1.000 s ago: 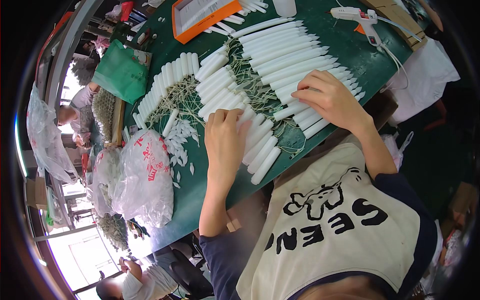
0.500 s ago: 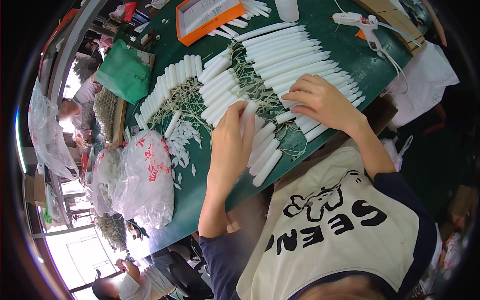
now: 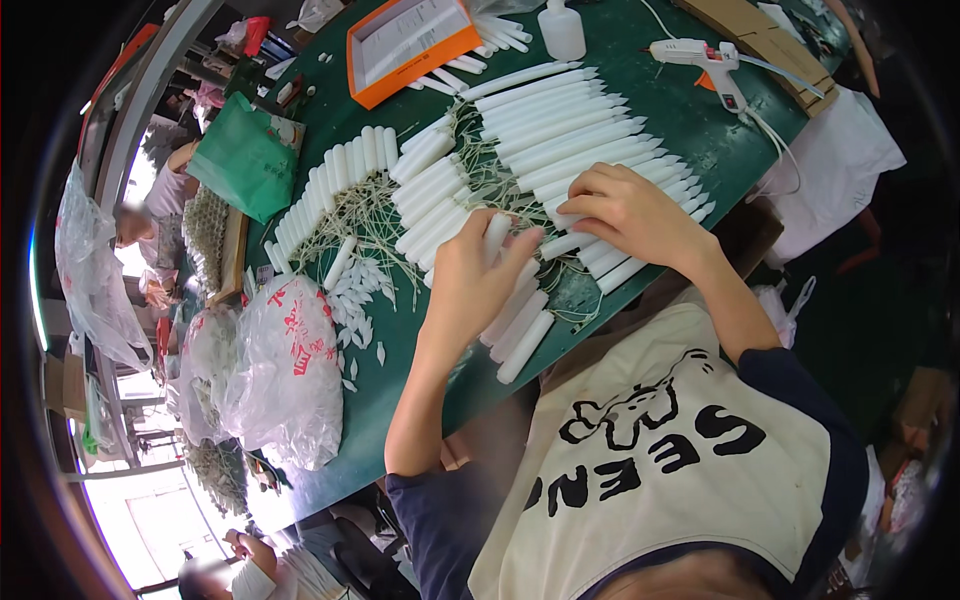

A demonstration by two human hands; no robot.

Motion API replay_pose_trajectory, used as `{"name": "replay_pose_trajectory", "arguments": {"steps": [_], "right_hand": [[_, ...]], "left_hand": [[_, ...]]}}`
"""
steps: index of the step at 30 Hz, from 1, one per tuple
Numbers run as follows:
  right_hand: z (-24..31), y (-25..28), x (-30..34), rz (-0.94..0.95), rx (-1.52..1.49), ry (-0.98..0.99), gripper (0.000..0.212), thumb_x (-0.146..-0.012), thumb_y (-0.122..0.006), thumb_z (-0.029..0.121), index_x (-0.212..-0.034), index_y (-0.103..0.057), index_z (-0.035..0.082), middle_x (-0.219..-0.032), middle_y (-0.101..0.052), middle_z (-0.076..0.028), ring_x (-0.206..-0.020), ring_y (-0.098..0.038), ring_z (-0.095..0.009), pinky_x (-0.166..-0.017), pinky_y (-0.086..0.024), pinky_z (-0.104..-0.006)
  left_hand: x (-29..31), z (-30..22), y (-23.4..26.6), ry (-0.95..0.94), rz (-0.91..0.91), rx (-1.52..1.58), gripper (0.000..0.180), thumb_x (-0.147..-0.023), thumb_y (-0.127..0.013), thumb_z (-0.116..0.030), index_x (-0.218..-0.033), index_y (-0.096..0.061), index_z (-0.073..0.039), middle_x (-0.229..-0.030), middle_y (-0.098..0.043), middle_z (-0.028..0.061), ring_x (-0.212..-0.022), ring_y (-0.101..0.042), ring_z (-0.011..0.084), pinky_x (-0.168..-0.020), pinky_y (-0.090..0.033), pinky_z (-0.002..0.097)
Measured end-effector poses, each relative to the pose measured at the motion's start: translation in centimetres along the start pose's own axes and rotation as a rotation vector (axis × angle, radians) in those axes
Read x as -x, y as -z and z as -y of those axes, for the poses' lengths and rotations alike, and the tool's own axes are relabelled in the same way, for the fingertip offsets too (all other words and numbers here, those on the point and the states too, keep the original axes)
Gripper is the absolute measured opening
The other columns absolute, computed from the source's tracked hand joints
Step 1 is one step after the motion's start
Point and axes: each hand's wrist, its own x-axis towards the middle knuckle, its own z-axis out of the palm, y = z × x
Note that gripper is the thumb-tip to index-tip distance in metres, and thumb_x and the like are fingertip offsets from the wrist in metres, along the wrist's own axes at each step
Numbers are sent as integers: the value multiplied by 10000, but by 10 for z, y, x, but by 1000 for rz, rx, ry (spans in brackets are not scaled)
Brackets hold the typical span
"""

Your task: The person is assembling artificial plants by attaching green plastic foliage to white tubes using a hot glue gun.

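Note:
My left hand (image 3: 468, 280) is closed around a white candle-shaped tube (image 3: 496, 236), its end standing up between thumb and fingers. To the right, my right hand (image 3: 632, 215) has its fingers bent and pressed together over a row of pointed white candle tubes (image 3: 565, 135). Whatever those fingertips pinch is hidden. Shorter blunt white tubes (image 3: 430, 195) lie in a column beside the left hand, more of them under its wrist. Thin pale wires (image 3: 490, 170) tangle between the two rows. Left of them lie loose white flame-shaped tips (image 3: 350, 300).
An orange box (image 3: 410, 50), a white bottle (image 3: 562, 32) and a white glue gun (image 3: 705, 62) with its cord stand at the table's far side. A clear plastic bag (image 3: 290, 370) and a green bag (image 3: 245, 155) line the left. Other people sit at the left.
The left thumb has swung out to the right, and the held tube stands more upright. My right hand stays over the pointed row. The whole view has shifted slightly.

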Motion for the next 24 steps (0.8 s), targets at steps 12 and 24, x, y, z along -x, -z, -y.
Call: {"name": "replay_pose_trajectory", "arguments": {"steps": [12, 24], "right_hand": [[-8, 4, 4, 0, -2, -27, 187, -779, -665, 72, -962, -645, 35, -934, -581, -78, -907, -562, -263, -811, -467, -351], [-10, 4, 4, 12, -81, -68, 218, -768, -680, 79, -981, -658, 38, -940, -586, -77, -937, -557, -258, -826, -466, -348]], "left_hand": [[-21, 17, -14, 69, 120, 137, 261, -859, -651, -223, -868, -641, 38, -679, -647, 101, -600, -561, 132, -588, -459, 294], [-27, 9, -17, 145, 237, 289, 257, -897, -615, -249, -911, -649, 6, -695, -615, 25, -653, -533, 79, -618, -434, 242]]}}
